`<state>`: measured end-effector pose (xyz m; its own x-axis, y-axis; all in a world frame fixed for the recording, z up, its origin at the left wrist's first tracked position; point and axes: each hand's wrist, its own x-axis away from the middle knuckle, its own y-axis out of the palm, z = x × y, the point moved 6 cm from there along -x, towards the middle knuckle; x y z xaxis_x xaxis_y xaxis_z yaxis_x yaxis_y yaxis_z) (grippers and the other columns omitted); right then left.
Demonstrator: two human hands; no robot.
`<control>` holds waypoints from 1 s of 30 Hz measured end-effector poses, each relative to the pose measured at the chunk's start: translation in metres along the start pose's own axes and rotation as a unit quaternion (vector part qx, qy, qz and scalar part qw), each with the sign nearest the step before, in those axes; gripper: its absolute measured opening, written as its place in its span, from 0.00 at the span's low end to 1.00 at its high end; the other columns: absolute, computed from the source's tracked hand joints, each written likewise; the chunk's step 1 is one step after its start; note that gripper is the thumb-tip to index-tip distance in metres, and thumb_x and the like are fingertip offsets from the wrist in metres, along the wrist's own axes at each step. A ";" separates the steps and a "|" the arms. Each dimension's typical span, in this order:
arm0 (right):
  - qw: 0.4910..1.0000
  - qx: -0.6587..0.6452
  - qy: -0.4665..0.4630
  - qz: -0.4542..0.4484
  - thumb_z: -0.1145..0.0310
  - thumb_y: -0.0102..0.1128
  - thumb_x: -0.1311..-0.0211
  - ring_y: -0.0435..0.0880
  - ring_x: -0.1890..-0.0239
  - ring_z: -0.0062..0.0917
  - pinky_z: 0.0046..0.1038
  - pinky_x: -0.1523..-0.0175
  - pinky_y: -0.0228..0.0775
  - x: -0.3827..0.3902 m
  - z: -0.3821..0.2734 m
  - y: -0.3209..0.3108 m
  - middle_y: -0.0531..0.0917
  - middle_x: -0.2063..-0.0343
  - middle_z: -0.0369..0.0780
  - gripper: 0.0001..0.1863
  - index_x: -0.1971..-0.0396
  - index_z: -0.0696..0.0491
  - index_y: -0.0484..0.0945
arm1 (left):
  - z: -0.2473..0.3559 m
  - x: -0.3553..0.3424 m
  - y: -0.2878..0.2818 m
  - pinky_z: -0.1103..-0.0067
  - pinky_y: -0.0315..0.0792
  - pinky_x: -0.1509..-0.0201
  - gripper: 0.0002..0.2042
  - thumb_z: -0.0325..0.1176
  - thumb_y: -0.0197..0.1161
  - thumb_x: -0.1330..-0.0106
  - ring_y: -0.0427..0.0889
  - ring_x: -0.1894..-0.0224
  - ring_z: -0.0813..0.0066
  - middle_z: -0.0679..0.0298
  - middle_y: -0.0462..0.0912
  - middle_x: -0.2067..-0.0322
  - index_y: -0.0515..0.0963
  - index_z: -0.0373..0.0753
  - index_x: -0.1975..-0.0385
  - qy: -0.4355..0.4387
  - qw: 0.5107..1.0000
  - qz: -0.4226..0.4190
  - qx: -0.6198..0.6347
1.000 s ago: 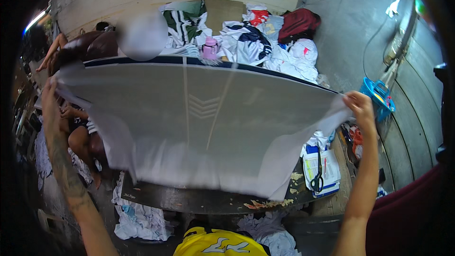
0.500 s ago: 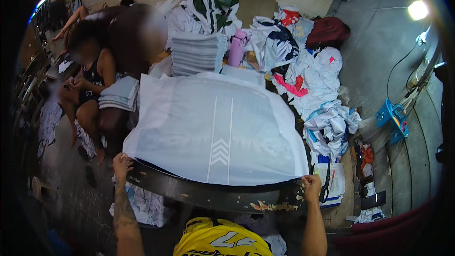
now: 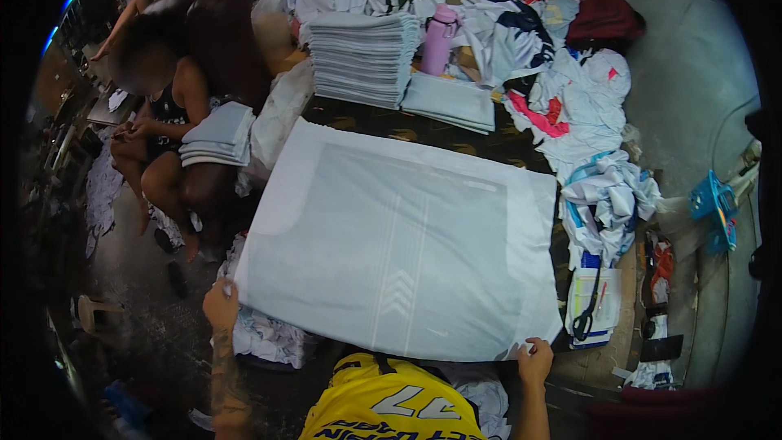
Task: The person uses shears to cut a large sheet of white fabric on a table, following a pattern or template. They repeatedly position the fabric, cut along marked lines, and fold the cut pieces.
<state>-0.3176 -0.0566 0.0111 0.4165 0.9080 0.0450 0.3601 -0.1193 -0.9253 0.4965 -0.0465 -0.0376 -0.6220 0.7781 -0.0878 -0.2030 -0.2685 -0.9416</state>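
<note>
Worn at the left of the person's head, the wide fisheye camera looks steeply down and forward over the bench [image 3: 513, 145], near the white cloth [image 3: 342, 236], with the wearer's yellow jersey [image 3: 366, 399] nearest.

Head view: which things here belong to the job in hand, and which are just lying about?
In the job:
- pale fabric panel
- left hand and right hand, at its near edge
- dark patterned tabletop beneath

Apparently just lying about:
- purple bottle
- black scissors, untouched
- dark red bundle
</note>
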 end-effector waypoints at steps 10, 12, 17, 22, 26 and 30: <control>0.974 -0.011 -0.206 -0.097 0.68 0.75 0.40 0.79 0.49 0.45 0.42 0.43 0.73 -0.081 -0.206 0.075 0.82 0.57 0.45 0.19 0.49 0.53 0.83 | 0.262 -0.202 0.116 0.56 0.71 0.40 0.18 0.32 0.66 0.33 0.76 0.42 0.51 0.54 0.77 0.49 0.79 0.43 0.43 0.336 0.941 0.003 0.034; 0.978 0.018 -0.178 -0.105 0.67 0.74 0.40 0.79 0.50 0.46 0.43 0.44 0.73 -0.076 -0.202 0.067 0.82 0.56 0.46 0.17 0.51 0.54 0.84 | 0.237 -0.248 0.117 0.56 0.71 0.40 0.18 0.32 0.65 0.34 0.77 0.42 0.52 0.55 0.77 0.49 0.78 0.45 0.44 0.091 0.993 0.073 -0.029; 0.987 0.051 -0.099 -0.112 0.66 0.74 0.39 0.79 0.52 0.47 0.44 0.47 0.72 -0.026 -0.155 0.048 0.82 0.59 0.46 0.14 0.56 0.53 0.85 | 0.280 -0.275 0.150 0.55 0.70 0.41 0.19 0.32 0.64 0.34 0.75 0.40 0.55 0.60 0.77 0.46 0.78 0.50 0.42 0.353 0.933 -0.066 -0.007; 0.986 0.055 -0.066 -0.142 0.68 0.75 0.43 0.80 0.56 0.44 0.41 0.49 0.73 0.032 -0.122 0.051 0.82 0.65 0.44 0.11 0.62 0.52 0.86 | 0.302 -0.277 0.137 0.53 0.67 0.35 0.26 0.30 0.64 0.33 0.72 0.35 0.53 0.57 0.76 0.40 0.74 0.49 0.33 0.305 0.950 0.072 0.006; 0.992 0.032 0.012 -0.123 0.67 0.75 0.43 0.82 0.57 0.40 0.40 0.51 0.74 0.066 -0.095 0.035 0.82 0.66 0.42 0.10 0.62 0.52 0.87 | 0.285 -0.239 0.136 0.47 0.54 0.21 0.32 0.43 0.63 0.28 0.62 0.22 0.48 0.51 0.68 0.27 0.69 0.47 0.24 0.250 0.968 -0.034 -0.019; 0.983 0.028 0.095 -0.153 0.65 0.73 0.40 0.80 0.54 0.44 0.44 0.47 0.72 0.090 -0.062 0.028 0.81 0.64 0.45 0.13 0.58 0.53 0.86 | 0.283 -0.204 0.130 0.43 0.38 0.17 0.39 0.56 0.58 0.25 0.47 0.16 0.46 0.54 0.53 0.17 0.56 0.50 0.17 0.245 0.959 -0.083 -0.117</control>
<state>-0.2177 -0.0031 0.0123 0.4463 0.8055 0.3897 0.4485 0.1755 -0.8764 0.3830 -0.4009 -0.0503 -0.1545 0.9878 -0.0190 -0.0566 -0.0281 -0.9980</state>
